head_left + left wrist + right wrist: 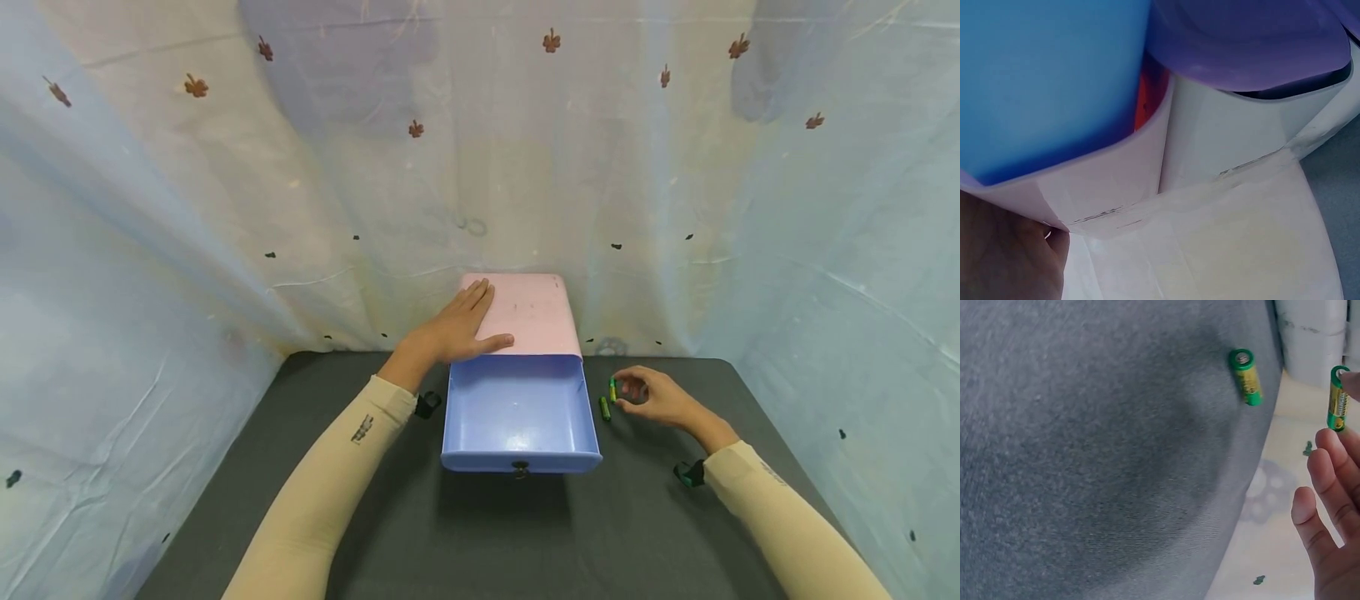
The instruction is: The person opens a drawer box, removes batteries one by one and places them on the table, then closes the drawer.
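R hand (660,397) pinched 1 batt. (612,390) by its ends; other batt. (605,408) was just left of those fingers (1330,445), nr bench's (622,533) far edge. L hand (452,331), farther off, lay spread on box (536,312).

The person's left hand (453,327) lies palm down on the pink case (534,317), along its left part, fingers (478,296) pointing toward its back and thumb (495,342) stretched sideways near its front edge. The left forearm (315,500) slants up to the case from its near left. To the case's right and nearer the person, the right hand (663,400) pinches between thumb and fingertip, its forearm (787,517) reaching in from the near right.
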{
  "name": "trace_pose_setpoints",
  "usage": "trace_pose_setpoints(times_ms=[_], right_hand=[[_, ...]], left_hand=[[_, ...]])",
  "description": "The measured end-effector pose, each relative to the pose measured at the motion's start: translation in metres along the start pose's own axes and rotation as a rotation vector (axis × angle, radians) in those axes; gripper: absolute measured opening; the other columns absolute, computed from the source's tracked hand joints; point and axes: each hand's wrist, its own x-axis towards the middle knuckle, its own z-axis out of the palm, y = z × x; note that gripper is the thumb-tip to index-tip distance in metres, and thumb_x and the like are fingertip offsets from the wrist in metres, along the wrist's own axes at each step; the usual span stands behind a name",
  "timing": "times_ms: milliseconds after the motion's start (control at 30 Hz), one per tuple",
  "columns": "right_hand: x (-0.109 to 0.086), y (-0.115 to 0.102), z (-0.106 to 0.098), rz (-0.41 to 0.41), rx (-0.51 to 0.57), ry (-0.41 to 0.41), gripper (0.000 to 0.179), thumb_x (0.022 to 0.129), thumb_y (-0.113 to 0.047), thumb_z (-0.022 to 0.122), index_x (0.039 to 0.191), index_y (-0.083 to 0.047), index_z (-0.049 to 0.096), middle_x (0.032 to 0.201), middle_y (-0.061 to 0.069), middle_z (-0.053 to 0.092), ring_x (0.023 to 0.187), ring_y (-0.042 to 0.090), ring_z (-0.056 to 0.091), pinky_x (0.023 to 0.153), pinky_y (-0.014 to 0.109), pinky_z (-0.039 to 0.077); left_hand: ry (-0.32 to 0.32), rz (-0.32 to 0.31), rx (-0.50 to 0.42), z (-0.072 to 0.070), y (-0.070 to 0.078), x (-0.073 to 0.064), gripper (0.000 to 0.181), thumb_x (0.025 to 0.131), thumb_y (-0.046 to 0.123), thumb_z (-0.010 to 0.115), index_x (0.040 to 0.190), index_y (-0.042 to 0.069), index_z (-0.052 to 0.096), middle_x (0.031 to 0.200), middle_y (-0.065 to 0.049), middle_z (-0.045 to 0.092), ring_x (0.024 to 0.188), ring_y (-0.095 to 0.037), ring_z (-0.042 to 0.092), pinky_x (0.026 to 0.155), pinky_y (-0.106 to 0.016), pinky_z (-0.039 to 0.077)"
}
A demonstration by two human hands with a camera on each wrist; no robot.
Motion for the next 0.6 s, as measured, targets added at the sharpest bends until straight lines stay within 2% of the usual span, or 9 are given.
trace_pose_setpoints(times_ms=[233,600], right_hand=[[0.002,0.011,0.006,0.01,0.0,-0.021,0.045,0.091,-0.009,0.083,0.129,0.01,0.068,0.096,0.005,0.067,0.083,0.021,0.062,0.071,0.033,0.055],[0.005,0.023,0.013,0.023,-0.029,-0.095,0.046,0.088,-0.009,0.085,0.126,0.011,0.068,0.092,0.004,0.066,0.082,0.016,0.061,0.071,0.031,0.054]], left_hand=[[0.0,0.001,-0.005,-0.001,0.001,-0.001,0.108,0.105,0.073,0.044,0.171,0.001,-0.001,0.18,-0.016,-0.006,0.167,-0.025,-0.009,0.135,-0.038,-0.003],[0.005,-0.002,-0.016,0.0,0.0,-0.001,0.109,0.104,0.073,0.045,0.171,0.001,-0.001,0.18,-0.016,-0.006,0.167,-0.025,-0.009,0.135,-0.038,-0.003]])
